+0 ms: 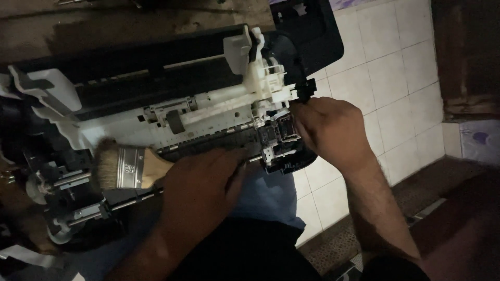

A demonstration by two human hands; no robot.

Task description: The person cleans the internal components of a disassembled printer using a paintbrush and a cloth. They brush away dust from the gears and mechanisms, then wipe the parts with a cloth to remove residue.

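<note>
A person brushes the bared insides of an opened printer resting across their lap.

The printer lies tilted over the person's blue-clad knees, above a white tiled floor. Its outer cover is already off: the white plastic frame, a dark roller strip, metal rods and small gears at the left end are all exposed. It looks dusty and worn, and the dim light hides finer detail. The left hand is closed around the wooden handle of a flat paintbrush, whose bristles rest on the frame's lower left part. The right hand has its fingers pinched together on a small black part at the printer's right end. Judging by this, cleaning is under way, with much of the frame still to brush.
</note>
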